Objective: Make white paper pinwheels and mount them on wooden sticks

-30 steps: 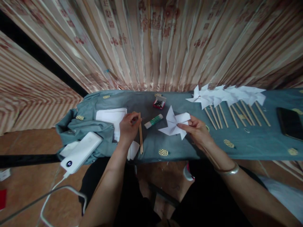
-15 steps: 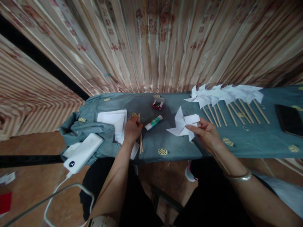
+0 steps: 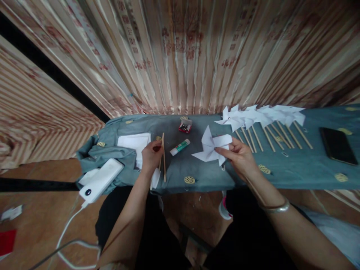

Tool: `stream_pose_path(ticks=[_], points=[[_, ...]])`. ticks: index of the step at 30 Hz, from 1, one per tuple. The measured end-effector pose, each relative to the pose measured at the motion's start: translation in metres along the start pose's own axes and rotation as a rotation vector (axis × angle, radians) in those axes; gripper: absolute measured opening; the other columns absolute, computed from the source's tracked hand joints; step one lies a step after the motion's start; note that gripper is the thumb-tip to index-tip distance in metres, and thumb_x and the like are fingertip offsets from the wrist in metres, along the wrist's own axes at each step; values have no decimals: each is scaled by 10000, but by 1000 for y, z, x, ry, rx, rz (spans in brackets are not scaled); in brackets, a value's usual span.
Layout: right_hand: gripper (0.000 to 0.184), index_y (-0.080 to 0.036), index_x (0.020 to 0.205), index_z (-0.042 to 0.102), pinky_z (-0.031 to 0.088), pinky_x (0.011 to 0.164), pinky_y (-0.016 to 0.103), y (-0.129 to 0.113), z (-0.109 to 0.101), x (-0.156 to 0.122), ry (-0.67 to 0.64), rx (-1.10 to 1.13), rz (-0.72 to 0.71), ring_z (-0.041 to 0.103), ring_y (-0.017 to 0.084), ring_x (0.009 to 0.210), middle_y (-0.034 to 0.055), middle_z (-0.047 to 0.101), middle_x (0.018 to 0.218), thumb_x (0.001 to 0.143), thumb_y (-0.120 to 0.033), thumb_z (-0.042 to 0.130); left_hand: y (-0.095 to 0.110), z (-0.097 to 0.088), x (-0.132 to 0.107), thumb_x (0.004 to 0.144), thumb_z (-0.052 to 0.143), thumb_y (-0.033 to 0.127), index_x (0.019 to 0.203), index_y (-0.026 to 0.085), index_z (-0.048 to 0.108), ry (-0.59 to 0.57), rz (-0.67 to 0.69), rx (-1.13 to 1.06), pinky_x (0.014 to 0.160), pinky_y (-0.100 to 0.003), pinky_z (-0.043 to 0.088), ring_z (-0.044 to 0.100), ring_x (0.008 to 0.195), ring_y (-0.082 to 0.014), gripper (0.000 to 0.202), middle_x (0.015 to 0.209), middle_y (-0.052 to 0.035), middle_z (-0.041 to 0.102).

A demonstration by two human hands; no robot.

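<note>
My right hand (image 3: 239, 159) pinches the centre of a white paper pinwheel (image 3: 210, 147) and holds it just above the blue-grey cloth (image 3: 295, 168). My left hand (image 3: 151, 155) is closed on one thin wooden stick (image 3: 163, 157) near the cloth's front edge; a second stick seems to lie right beside it. A stack of white paper squares (image 3: 135, 144) lies just left of that hand. A glue stick (image 3: 180, 147) with a green label lies between my hands.
A row of several finished white pinwheels (image 3: 261, 116) on wooden sticks lies at the back right. A small red box (image 3: 184, 126) sits behind the glue stick. A black phone (image 3: 337, 145) rests far right. A white power bank (image 3: 100, 180) with cable sits on bunched cloth at left.
My left hand has closed on a stick and tilted it up off the cloth. My right hand has kept hold of the pinwheel, which has shifted only slightly.
</note>
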State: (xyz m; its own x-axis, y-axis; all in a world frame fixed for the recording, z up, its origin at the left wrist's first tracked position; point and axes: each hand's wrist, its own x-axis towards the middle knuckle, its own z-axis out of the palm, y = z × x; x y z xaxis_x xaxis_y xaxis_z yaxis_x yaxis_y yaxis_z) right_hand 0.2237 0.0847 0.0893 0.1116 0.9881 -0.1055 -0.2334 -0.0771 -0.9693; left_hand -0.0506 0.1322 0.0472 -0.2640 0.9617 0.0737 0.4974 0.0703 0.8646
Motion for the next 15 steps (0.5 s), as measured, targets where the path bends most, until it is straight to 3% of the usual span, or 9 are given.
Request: stream_pose_path(ticks=[4,8,11,15], points=[[504,-250,998,634,566,717,333,-8,7,-10,-43,-17,-36,706,198,736,-12,765,835,554,-302,866,27,-1,-22,638,694,290,796,170,733,-132,10,-342,738,-290,504,646,753,-163,202,818,-31,709],[515,-271,1157,590,571,686,300,-18,9,-36,-133,-243,-112,706,187,749,4,759,860,683,-291,792,51,4,-44,639,763,341,771,192,743,-276,-73,-547,749,-295,497,633,726,-152,200,774,-21,704],[520,-295,1227,574,575,720,284,-21,9,-55,-139,-516,-295,702,178,772,7,746,908,742,-235,750,56,13,-56,685,739,328,783,198,761,-401,-100,-578,661,-256,471,596,668,-127,164,790,-18,690],[557,-317,1300,522,595,698,265,-22,10,-64,-167,-665,-493,701,164,724,2,742,909,790,-186,706,53,28,-71,731,711,350,814,204,774,-538,-167,-663,563,-221,405,530,609,-108,179,728,-7,643]])
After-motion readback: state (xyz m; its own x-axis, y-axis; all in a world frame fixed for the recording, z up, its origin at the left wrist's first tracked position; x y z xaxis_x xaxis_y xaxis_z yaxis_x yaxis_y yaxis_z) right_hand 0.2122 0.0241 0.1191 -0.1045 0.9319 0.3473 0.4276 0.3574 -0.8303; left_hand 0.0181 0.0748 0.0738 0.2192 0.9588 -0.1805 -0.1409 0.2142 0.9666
